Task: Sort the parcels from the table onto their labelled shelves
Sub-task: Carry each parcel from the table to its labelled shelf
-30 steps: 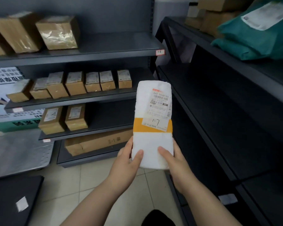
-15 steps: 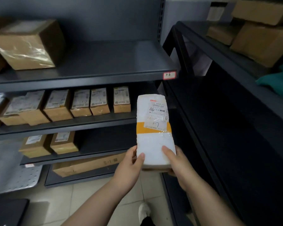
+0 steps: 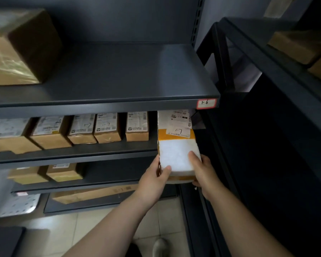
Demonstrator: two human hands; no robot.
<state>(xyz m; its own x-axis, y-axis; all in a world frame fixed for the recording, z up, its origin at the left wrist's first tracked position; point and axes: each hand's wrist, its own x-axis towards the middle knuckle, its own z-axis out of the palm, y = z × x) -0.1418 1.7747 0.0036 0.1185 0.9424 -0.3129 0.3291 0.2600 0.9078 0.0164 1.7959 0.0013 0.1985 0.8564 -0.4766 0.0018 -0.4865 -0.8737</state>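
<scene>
Pinched at its near end by the fingers (image 3: 193, 158) of the left hand (image 3: 153, 180) and right hand (image 3: 204, 171), the white parcel (image 3: 176, 154) is now brought up to the shelf (image 3: 82, 157), at 3 o'clock from the boxes (image 3: 137, 127), nearly placed.

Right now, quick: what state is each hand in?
Left hand: grips the white parcel at its near end, thumb on top.
Right hand: grips the same parcel, thumb on top.

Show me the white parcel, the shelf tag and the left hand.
white parcel (image 3: 176, 158): head view, white wrapping.
shelf tag (image 3: 206, 103): head view, written middle.
left hand (image 3: 152, 180): head view, its back.
</scene>
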